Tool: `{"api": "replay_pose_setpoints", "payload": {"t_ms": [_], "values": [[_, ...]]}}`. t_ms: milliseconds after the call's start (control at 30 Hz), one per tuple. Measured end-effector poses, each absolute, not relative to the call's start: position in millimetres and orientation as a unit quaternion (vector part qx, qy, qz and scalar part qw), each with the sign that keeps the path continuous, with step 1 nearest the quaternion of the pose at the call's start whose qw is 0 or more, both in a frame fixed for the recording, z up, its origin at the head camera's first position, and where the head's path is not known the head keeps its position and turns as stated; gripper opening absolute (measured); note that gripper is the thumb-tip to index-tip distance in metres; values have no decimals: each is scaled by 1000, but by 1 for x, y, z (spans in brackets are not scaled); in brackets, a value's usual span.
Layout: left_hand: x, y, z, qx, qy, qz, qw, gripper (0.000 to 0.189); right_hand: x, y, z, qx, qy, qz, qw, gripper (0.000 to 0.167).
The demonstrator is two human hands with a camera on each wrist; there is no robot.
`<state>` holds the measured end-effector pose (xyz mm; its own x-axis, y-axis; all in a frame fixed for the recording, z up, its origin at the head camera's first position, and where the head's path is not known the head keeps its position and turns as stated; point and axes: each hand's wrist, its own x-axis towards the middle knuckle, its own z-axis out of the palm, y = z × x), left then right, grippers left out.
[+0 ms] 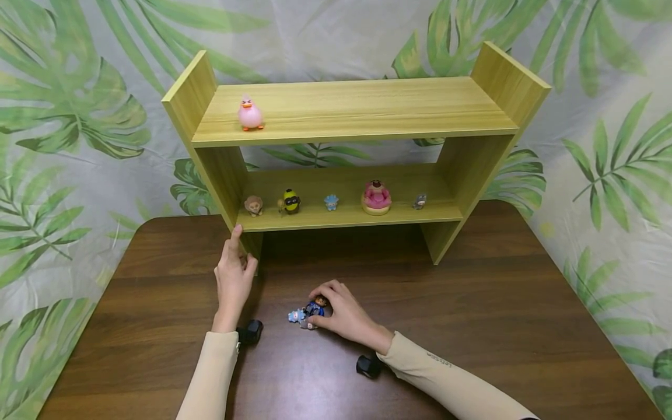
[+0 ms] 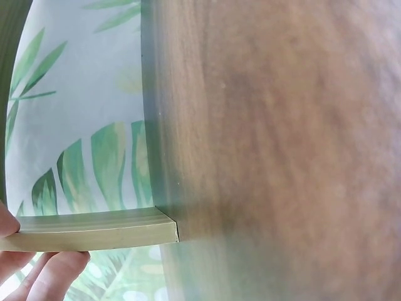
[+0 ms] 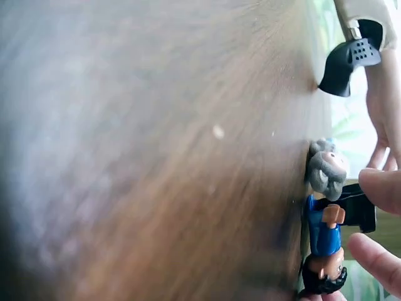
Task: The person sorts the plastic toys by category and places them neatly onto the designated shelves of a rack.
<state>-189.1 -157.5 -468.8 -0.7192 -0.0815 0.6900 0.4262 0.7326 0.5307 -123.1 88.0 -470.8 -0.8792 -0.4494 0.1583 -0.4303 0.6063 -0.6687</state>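
At the shelf's left side, my left hand (image 1: 233, 279) grips the front edge of the wooden side panel (image 2: 106, 231), thumb on one face and fingers on the other. Down on the table, my right hand (image 1: 346, 313) curls round a toy figure (image 3: 326, 238) with dark hair, a blue top and black legs. Its thumb overlaps the legs and its fingertips lie at the head. Right beside that figure is a small grey, pale-faced figurine (image 3: 327, 174). A light blue figurine (image 1: 296, 315) lies just left of them in the head view.
A two-tier wooden shelf (image 1: 357, 139) stands at the table's back. Its upper board bears a pink duck (image 1: 250, 115). On the lower board stand several figurines, among them a yellow one with black goggles (image 1: 291, 202) and a pink bear (image 1: 376, 197). Leaf-patterned cloth hangs behind.
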Motion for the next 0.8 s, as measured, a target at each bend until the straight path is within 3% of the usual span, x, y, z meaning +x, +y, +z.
{"api": "replay_pose_setpoints", "payload": {"t_ms": [800], "values": [[-189,-158,-468,-103,-856,-351,366,86,-124,113,-447,-281,846,-453,22,39]]}}
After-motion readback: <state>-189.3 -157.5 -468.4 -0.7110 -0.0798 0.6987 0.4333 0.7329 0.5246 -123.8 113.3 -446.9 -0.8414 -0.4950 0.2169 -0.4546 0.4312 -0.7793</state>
